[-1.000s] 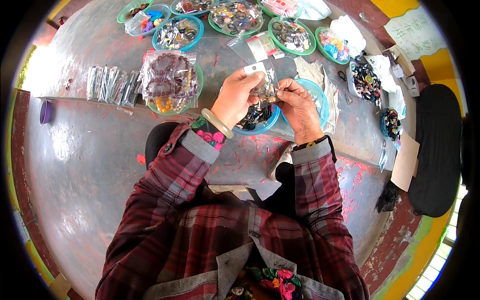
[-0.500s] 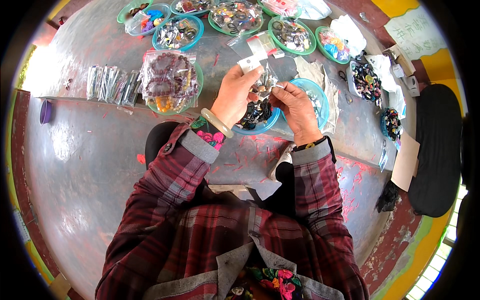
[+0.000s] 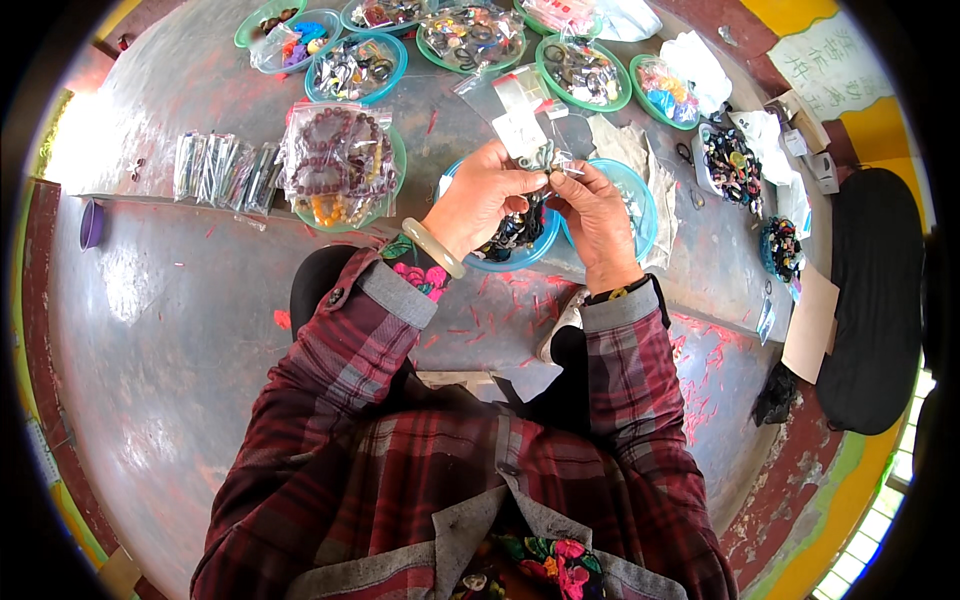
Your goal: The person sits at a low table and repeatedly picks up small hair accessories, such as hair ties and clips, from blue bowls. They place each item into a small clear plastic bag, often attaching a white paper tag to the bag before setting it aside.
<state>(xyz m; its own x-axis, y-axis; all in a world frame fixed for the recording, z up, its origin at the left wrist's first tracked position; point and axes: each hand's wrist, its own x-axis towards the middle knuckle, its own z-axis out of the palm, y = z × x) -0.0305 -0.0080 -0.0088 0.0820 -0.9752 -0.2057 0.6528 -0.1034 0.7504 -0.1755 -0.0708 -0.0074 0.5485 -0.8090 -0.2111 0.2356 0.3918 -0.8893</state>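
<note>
Between my two hands is a small clear plastic bag with a white card at its top and greyish cord-like items inside. My left hand pinches its lower edge with thumb and forefinger. From the other side, my right hand pinches the same edge, the fingertips of both nearly touching. Under the left hand stands a blue basin of dark hair ties, partly covered by the hand. A second light blue basin with small pale pieces sits behind my right hand.
Several basins of bagged trinkets line the far side, among them a blue basin and a green basin. Bagged beaded bracelets and a row of slim packets lie left. At right are a white basket and scissors.
The bag has been turned more upright, and its card has shifted slightly right. My left fingers have moved lower and closer to the right fingertips.
</note>
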